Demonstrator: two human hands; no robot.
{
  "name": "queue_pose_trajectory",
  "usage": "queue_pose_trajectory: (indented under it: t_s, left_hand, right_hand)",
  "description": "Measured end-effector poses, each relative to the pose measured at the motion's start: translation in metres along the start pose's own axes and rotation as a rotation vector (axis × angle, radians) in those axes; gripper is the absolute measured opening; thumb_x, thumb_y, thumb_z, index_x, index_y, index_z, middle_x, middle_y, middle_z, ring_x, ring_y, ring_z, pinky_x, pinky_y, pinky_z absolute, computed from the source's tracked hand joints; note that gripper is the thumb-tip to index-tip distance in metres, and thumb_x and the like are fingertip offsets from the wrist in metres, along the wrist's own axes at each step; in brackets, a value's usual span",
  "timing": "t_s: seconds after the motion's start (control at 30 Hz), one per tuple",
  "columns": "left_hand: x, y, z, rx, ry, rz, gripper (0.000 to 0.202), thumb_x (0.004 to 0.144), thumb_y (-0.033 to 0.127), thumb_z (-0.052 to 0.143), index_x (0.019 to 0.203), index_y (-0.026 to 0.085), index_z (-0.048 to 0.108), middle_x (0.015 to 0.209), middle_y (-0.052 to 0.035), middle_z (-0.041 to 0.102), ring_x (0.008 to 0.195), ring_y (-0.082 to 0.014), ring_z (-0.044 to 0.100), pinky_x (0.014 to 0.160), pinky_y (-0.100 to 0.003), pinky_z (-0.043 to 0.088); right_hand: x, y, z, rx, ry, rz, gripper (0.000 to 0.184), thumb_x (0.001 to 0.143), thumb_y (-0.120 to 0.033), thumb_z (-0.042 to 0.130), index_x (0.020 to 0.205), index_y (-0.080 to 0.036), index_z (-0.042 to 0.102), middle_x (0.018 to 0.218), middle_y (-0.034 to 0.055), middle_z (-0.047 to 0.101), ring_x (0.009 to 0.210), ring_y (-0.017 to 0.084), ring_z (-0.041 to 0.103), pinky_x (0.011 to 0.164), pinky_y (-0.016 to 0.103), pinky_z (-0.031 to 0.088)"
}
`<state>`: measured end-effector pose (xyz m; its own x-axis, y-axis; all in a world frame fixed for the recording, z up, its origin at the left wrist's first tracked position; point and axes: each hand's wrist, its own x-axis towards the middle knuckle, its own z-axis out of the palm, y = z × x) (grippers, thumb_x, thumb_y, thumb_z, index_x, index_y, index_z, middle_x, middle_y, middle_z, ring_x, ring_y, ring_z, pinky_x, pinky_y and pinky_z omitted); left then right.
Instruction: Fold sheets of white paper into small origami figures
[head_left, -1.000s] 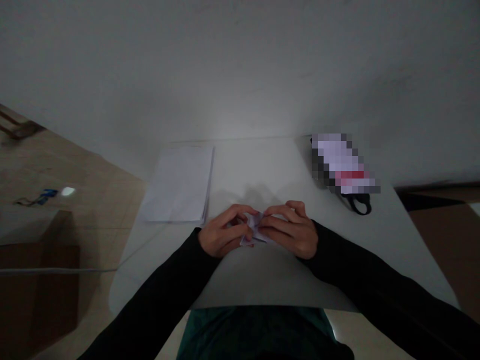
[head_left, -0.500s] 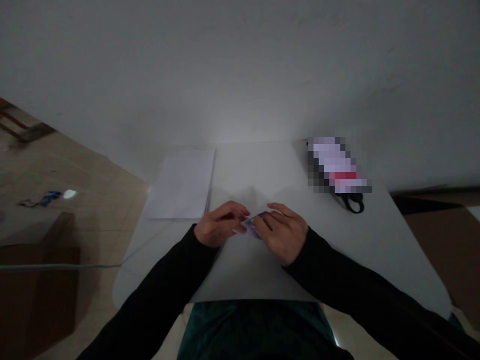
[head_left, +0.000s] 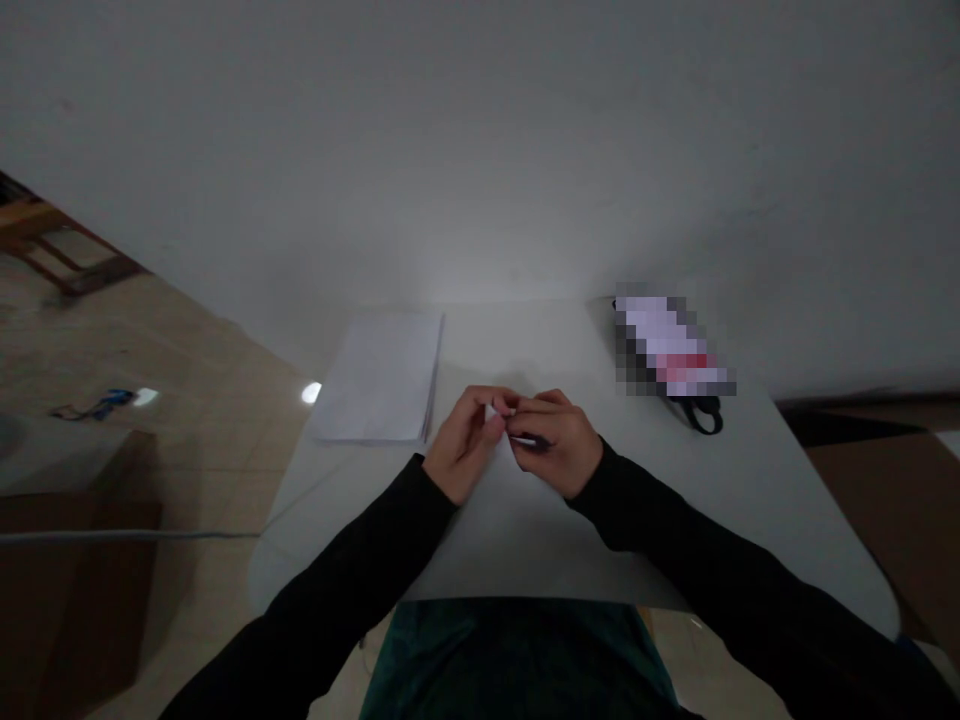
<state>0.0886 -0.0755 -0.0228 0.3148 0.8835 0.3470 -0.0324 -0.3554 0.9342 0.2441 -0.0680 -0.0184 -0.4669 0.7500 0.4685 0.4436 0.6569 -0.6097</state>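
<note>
Head view: paper stack (head_left: 379, 378) on white tbl (head_left: 510, 540), tiled flr (head_left: 210, 430) L.

Left hand (head_left: 465, 445) and right hand (head_left: 559, 447) pinch a folded paper (head_left: 492, 412) above a table (head_left: 510, 540).

This is a bare indoor room, possibly an office or work room. A white table (head_left: 675, 500) stands by a plain wall (head_left: 480, 150), with a tiled floor (head_left: 210, 420) and a cardboard box (head_left: 75, 590) beside it.

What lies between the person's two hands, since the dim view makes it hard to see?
A small folded piece of paper lies between the left hand and the right hand, pinched in their fingers; the head view shows it, mostly hidden.
</note>
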Motion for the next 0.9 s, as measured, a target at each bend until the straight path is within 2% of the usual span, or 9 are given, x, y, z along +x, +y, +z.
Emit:
queue_pose_trajectory:
  t_s: [0.07,0.13,0.23,0.3,0.37,0.47,0.63,0.77,0.9]
  left_hand:
    - [0.004,0.001,0.021,-0.308,0.124,-0.112,0.024,0.094,0.039,0.035,0.106,0.02,0.045,0.118,-0.0119,0.056,0.108,-0.0194,0.056,0.095,-0.042,0.044]
    - [0.009,-0.001,0.037,-0.506,0.271,-0.208,0.031,0.094,0.046,0.03,0.107,0.021,0.043,0.116,-0.0116,0.057,0.105,-0.0223,0.059,0.089,-0.045,0.048]
    - [0.015,-0.005,0.05,-0.536,0.457,-0.269,0.035,0.093,0.047,0.031,0.105,0.019,0.047,0.106,-0.0104,0.062,0.098,-0.0223,0.062,0.085,-0.042,0.05]
    - [0.017,-0.006,0.053,-0.46,0.503,-0.245,0.036,0.092,0.047,0.031,0.104,0.018,0.049,0.102,-0.0099,0.064,0.095,-0.0216,0.063,0.084,-0.04,0.05]
    - [0.017,-0.002,0.054,-0.37,0.511,-0.18,0.038,0.092,0.049,0.03,0.104,0.018,0.049,0.1,-0.0097,0.064,0.094,-0.0214,0.063,0.084,-0.04,0.049]
    - [0.017,0.002,0.056,-0.285,0.533,-0.09,0.038,0.09,0.05,0.032,0.101,0.018,0.05,0.1,-0.0097,0.063,0.092,-0.0212,0.064,0.082,-0.039,0.05]
    - [0.02,-0.004,0.05,-0.48,0.58,-0.154,0.036,0.089,0.05,0.037,0.104,0.021,0.051,0.102,-0.0072,0.063,0.096,-0.0215,0.063,0.079,-0.037,0.05]
    - [0.019,-0.008,0.047,-0.482,0.449,-0.235,0.052,0.09,0.052,0.027,0.096,0.014,0.062,0.096,-0.0109,0.066,0.094,-0.0231,0.063,0.082,-0.038,0.049]
    - [0.016,-0.003,0.048,-0.296,0.363,-0.253,0.066,0.091,0.056,0.016,0.098,0.014,0.066,0.097,-0.0107,0.067,0.087,-0.0224,0.062,0.082,-0.038,0.048]
  right_hand:
    - [-0.001,-0.007,0.004,0.114,0.059,0.045,0.015,0.073,-0.012,0.055,0.059,-0.016,0.056,0.064,-0.0011,0.056,0.069,0.012,0.055,0.071,0.027,0.037]
    - [-0.001,-0.012,0.007,0.17,0.077,0.117,0.014,0.072,-0.011,0.055,0.059,-0.016,0.055,0.064,-0.0009,0.054,0.065,0.012,0.053,0.068,0.027,0.038]
    - [0.0,-0.009,0.01,0.246,0.079,0.25,0.012,0.07,-0.01,0.053,0.06,-0.016,0.057,0.064,-0.0002,0.055,0.063,0.012,0.052,0.063,0.026,0.04]
    - [0.001,-0.005,0.009,0.341,0.077,0.363,0.011,0.069,-0.011,0.053,0.063,-0.017,0.061,0.064,0.0003,0.059,0.062,0.013,0.055,0.062,0.026,0.042]
    - [0.003,-0.003,0.008,0.413,0.089,0.445,0.011,0.069,-0.012,0.054,0.066,-0.017,0.064,0.065,0.0007,0.063,0.063,0.014,0.058,0.064,0.027,0.044]
    - [0.006,-0.008,0.008,0.438,0.169,0.405,0.014,0.067,-0.009,0.053,0.065,-0.017,0.064,0.069,0.0009,0.063,0.066,0.014,0.058,0.064,0.026,0.044]
    - [0.007,-0.02,0.009,0.461,0.272,0.263,0.016,0.066,-0.007,0.052,0.063,-0.018,0.063,0.072,0.0001,0.06,0.068,0.011,0.055,0.061,0.023,0.042]
    - [0.009,-0.018,0.004,0.476,0.198,0.247,0.016,0.067,-0.008,0.052,0.065,-0.017,0.066,0.068,0.0002,0.06,0.065,0.012,0.055,0.062,0.025,0.043]
    - [0.009,-0.011,-0.002,0.584,0.099,0.395,0.017,0.066,-0.009,0.053,0.068,-0.017,0.069,0.064,-0.0001,0.063,0.063,0.013,0.058,0.061,0.026,0.045]
